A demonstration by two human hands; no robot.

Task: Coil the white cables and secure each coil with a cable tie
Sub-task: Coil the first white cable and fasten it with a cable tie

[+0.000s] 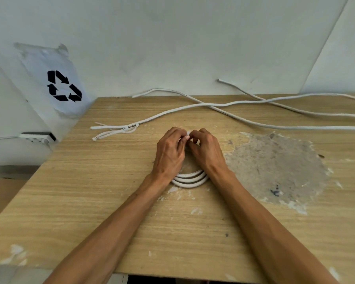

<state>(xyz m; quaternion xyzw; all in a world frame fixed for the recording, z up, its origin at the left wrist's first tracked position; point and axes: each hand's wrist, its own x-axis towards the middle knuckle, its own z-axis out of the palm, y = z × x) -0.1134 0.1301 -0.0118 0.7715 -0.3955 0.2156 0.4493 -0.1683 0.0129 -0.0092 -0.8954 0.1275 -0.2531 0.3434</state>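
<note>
At the far side of the coil [190,179], fingertips [186,137] of the left hand [168,152] and right hand [206,151] pinched a small white piece, probably a cable tie [188,133]. Best practice was drawing it snug while the palms pinned the loops flat. Three white turns showed near the wrists on the wooden table [90,191]; loose cables [254,102] lay behind.

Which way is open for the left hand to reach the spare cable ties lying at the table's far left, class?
Probably yes: the cable ties lie on bare table just beyond and left of the left hand, nothing between. But both hands are busy on the coil.
</note>
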